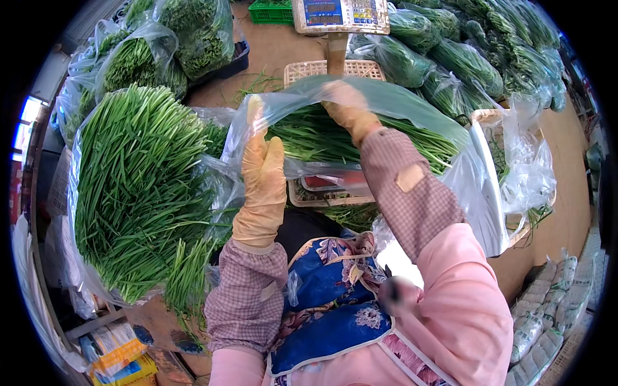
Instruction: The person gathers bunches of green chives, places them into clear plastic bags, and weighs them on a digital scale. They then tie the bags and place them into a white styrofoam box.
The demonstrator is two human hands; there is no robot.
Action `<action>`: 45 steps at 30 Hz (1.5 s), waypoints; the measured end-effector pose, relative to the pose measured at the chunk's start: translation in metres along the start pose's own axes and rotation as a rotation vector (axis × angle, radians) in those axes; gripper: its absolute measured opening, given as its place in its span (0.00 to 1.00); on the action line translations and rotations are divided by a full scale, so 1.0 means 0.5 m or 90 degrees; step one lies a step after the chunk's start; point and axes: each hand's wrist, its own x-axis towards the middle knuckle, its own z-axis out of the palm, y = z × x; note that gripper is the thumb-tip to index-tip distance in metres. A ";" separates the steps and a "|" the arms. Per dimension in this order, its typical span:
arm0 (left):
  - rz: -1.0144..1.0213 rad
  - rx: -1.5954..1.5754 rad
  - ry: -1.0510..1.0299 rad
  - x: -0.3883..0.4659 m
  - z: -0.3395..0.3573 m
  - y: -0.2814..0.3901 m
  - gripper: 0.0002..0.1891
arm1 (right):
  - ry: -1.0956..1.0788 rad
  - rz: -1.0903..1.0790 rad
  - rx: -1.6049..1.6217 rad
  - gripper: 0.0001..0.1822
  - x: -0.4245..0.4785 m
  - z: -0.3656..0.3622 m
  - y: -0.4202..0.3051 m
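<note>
A clear plastic bag [396, 96] lies over the scale in front of me, with long green leafy stalks [318, 135] inside it. My left hand [263, 178], in an orange rubber glove, holds up the bag's left edge, its fingers pointing away from me. My right hand [350, 108], gloved alike and blurred, reaches into the bag's opening above the stalks; whether its fingers grip any is unclear. Left of my left hand stands a large heap of the same cut greens [140, 183] in an opened plastic bag. A smaller bunch [186, 270] hangs at the heap's near edge.
A scale display [340, 17] stands on a post beyond the bag. Bagged greens are piled at far left [193, 38] and far right [463, 62]. Right of the scale, a crate [521, 231] holds loose plastic bags [528, 169]. Wrapped packs [540, 309] lie at lower right.
</note>
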 end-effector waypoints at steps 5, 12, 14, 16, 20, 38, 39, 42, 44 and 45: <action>-0.189 0.034 -0.036 0.001 -0.004 -0.050 0.28 | 0.016 -0.189 0.305 0.05 -0.180 -0.043 -0.023; -0.232 -0.137 -0.383 -0.052 0.071 -0.167 0.22 | 0.034 -0.137 0.393 0.03 -0.325 -0.094 -0.031; -0.284 -0.188 -0.389 -0.068 0.095 -0.156 0.19 | 0.062 -0.095 0.386 0.04 -0.341 -0.104 -0.022; -0.336 -0.078 -0.387 -0.062 0.087 -0.179 0.15 | 0.069 -0.132 0.329 0.03 -0.362 -0.115 -0.022; -0.122 0.176 -0.423 -0.046 0.092 -0.173 0.13 | -0.001 -0.155 0.339 0.04 -0.403 -0.165 -0.026; 0.307 0.660 -0.040 0.182 0.075 -0.083 0.36 | -0.003 0.202 0.069 0.26 -0.211 -0.250 0.187; 0.293 0.664 -0.050 0.198 0.087 -0.060 0.37 | 0.060 0.159 0.080 0.25 -0.203 -0.248 0.248; 0.309 0.734 -0.051 0.218 0.064 -0.049 0.42 | 0.012 0.096 -0.040 0.25 -0.193 -0.234 0.265; 0.347 0.762 -0.055 0.218 0.052 -0.051 0.44 | -0.038 0.129 -0.011 0.26 -0.194 -0.223 0.265; 0.365 0.760 -0.060 0.212 0.048 -0.056 0.44 | -0.064 0.148 0.004 0.27 -0.201 -0.216 0.261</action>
